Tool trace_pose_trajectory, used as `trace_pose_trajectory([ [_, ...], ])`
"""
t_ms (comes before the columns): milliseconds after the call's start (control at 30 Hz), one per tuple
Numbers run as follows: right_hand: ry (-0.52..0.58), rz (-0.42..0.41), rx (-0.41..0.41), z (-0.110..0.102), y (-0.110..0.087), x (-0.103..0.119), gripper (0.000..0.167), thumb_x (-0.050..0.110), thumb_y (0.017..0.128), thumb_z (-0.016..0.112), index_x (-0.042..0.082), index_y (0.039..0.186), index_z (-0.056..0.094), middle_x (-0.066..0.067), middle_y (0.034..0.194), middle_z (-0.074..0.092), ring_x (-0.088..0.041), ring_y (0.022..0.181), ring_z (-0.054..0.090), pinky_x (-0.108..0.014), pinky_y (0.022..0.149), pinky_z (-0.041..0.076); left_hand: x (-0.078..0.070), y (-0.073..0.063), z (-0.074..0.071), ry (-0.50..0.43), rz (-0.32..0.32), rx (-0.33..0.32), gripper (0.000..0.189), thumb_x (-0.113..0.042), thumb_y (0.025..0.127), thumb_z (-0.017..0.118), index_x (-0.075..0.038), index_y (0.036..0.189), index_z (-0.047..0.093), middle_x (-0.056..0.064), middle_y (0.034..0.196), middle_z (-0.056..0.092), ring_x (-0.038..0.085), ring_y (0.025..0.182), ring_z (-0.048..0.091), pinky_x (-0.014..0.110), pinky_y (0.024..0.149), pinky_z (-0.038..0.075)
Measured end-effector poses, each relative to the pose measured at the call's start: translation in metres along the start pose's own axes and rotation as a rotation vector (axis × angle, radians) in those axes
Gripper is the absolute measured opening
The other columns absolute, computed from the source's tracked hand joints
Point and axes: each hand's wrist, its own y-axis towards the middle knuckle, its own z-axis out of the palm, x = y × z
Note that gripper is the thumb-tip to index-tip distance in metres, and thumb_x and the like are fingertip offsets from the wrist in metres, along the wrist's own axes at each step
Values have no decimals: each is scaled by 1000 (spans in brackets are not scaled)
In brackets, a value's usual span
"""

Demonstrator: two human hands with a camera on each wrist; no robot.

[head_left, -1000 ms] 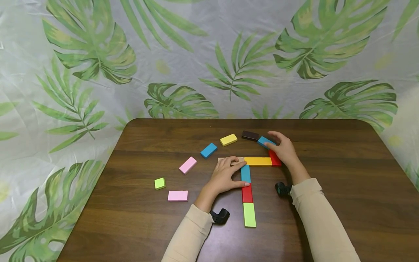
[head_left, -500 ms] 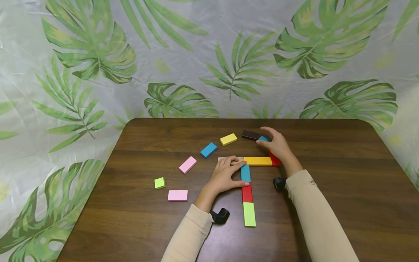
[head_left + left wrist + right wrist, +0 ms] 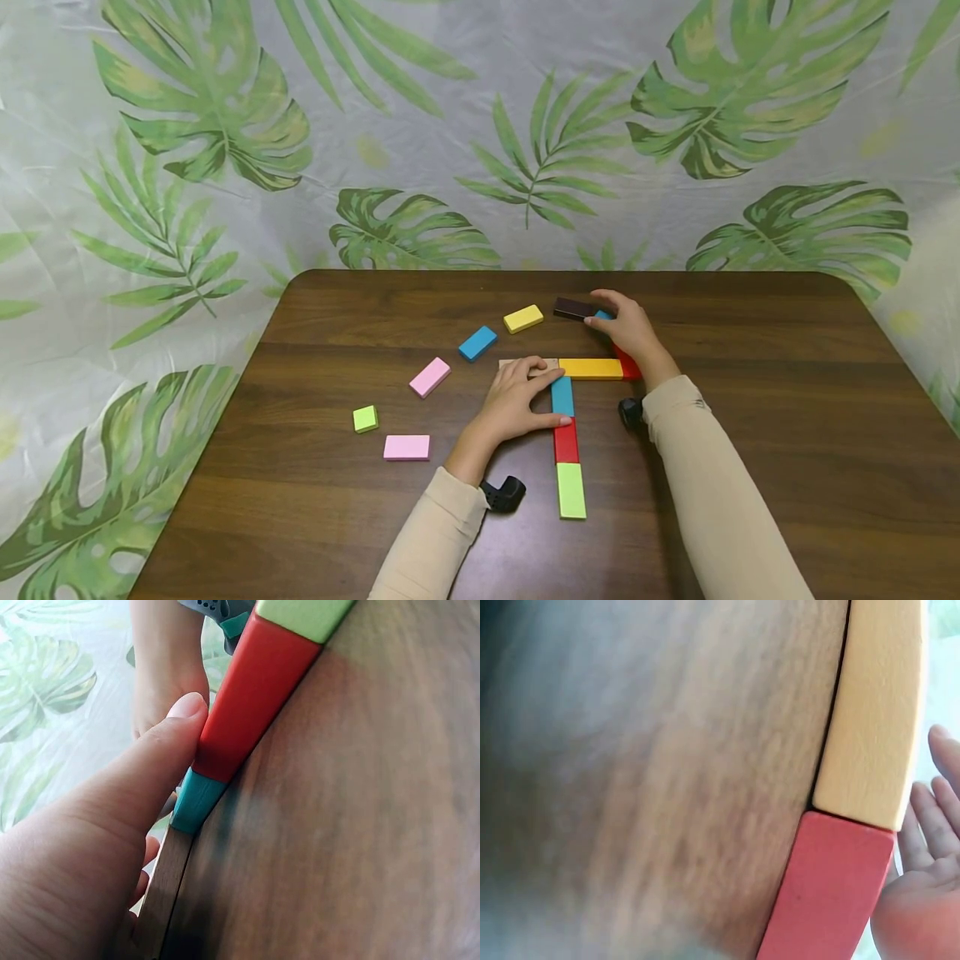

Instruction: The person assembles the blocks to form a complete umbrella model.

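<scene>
My left hand (image 3: 513,407) rests along the row of blocks, its fingers over the plain wooden block (image 3: 506,364) and its thumb tip by the red block (image 3: 566,443), beside the teal block (image 3: 562,397). In the left wrist view the thumb (image 3: 169,739) lies along the red block's side. My right hand (image 3: 632,329) is at the far end, thumb and fingers apart around the junction of the dark brown block (image 3: 573,309) and a blue block (image 3: 602,315), which it mostly hides. Firm contact there cannot be seen.
A yellow-orange block (image 3: 591,369) and a red block (image 3: 628,363) continue the row; a lime block (image 3: 572,492) ends its stem. Leftward, in an arc, lie yellow (image 3: 523,319), blue (image 3: 478,343), pink (image 3: 430,377), and lime (image 3: 365,419) blocks, plus another pink block (image 3: 407,447).
My right hand has moved left and slightly away from me, from over the blue block toward the dark brown block. My left hand has stayed where it was.
</scene>
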Motion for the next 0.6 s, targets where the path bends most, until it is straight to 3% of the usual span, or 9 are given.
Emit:
trace_pose_trajectory([
  [600,-117,50,21,6,6,7,43,17,89,57,5,129,46,-18,132,42,-35,118,37,-50,97,28,0,0,-1,0,-7,12,72,-65,73,56,-31,134,42,-2,129,35,16,122,26,41,103,16],
])
